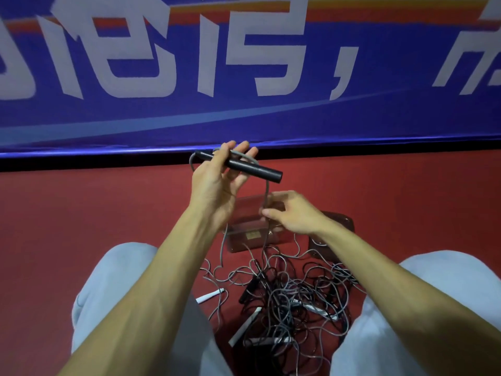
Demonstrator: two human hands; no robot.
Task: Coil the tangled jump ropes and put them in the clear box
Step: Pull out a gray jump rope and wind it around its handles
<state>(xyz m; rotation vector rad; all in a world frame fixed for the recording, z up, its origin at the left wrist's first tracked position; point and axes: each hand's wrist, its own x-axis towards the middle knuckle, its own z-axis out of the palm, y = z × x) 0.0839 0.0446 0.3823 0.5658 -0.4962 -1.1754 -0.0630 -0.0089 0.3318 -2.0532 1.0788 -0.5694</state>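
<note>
Left hand (217, 183) high (black handle (240, 166) in fingers)

One wide-angle head view looks forward and down, past the knees (122, 267) to the red floor (81, 213) close below. A blue banner (379, 118) fills the top.

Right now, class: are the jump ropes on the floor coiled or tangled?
Tangled. The jump ropes lie in a crisscrossing heap on the red floor; one grey cord runs up to the black handle in the left hand.
</note>
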